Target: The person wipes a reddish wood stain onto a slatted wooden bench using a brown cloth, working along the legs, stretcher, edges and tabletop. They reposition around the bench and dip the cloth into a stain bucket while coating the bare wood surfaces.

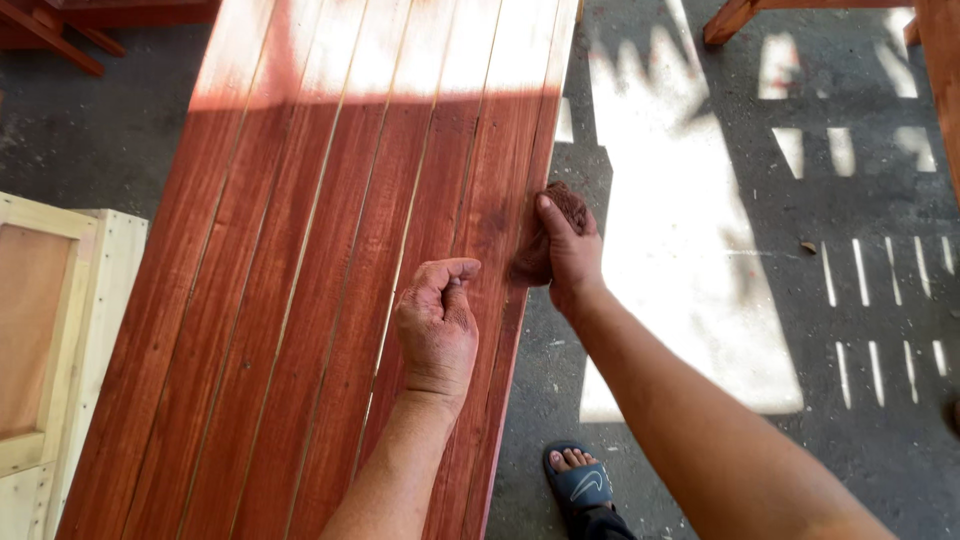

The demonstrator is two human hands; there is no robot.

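Note:
Several long reddish-brown stained wooden planks (pixel 300 260) lie side by side, running away from me. My right hand (pixel 572 262) grips a stained brown rag (pixel 545 240) and presses it against the right edge of the outermost plank. My left hand (pixel 437 325) rests on the plank tops just left of the rag, fingers curled in with the knuckles down, holding nothing that I can see.
A pale unfinished wooden frame (pixel 70 330) stands at the left. Grey concrete floor (pixel 800 300) with sunlit patches lies to the right. My sandalled foot (pixel 580 480) is below the planks' right edge. Red wooden legs (pixel 735 18) stand at the top right.

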